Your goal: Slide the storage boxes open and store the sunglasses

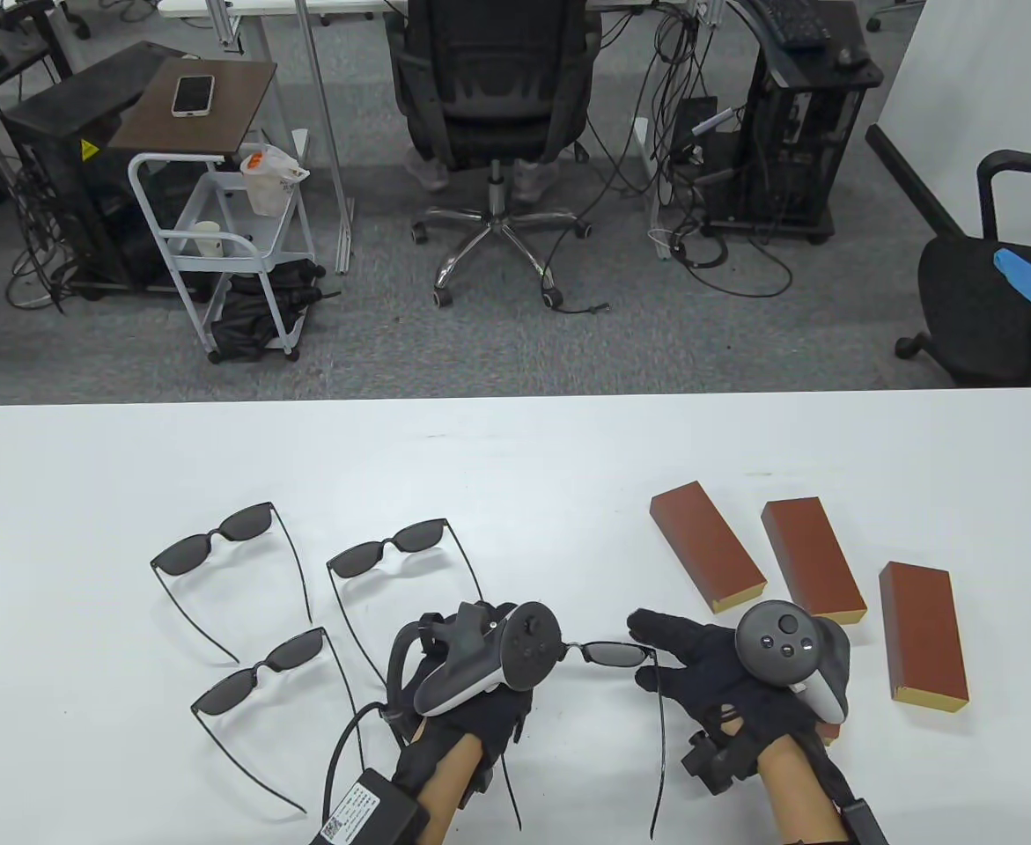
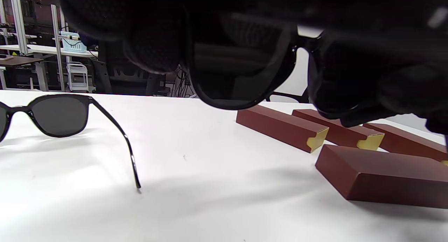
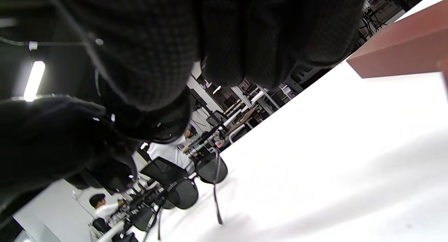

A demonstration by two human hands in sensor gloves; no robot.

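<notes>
My left hand [image 1: 497,695] and right hand [image 1: 682,656] hold one pair of black sunglasses [image 1: 612,653] between them just above the table, temples open and pointing toward me. In the left wrist view my left fingers [image 2: 154,42] grip one lens [image 2: 241,77], and the right glove [image 2: 350,84] covers the other. Three more pairs lie on the table at left [image 1: 216,537], [image 1: 392,546], [image 1: 260,673]. Three closed brown storage boxes [image 1: 707,546], [image 1: 813,559], [image 1: 924,634] lie at right. A fourth box [image 2: 381,175] lies nearer, mostly hidden under my right hand in the table view.
The white table [image 1: 515,458] ends at a far edge, with office chairs and carts on the floor beyond. The boxes show gold ends [image 2: 316,140] facing me. In the right wrist view a box [image 3: 402,49] sits close at upper right and the other sunglasses [image 3: 196,186] stand farther off.
</notes>
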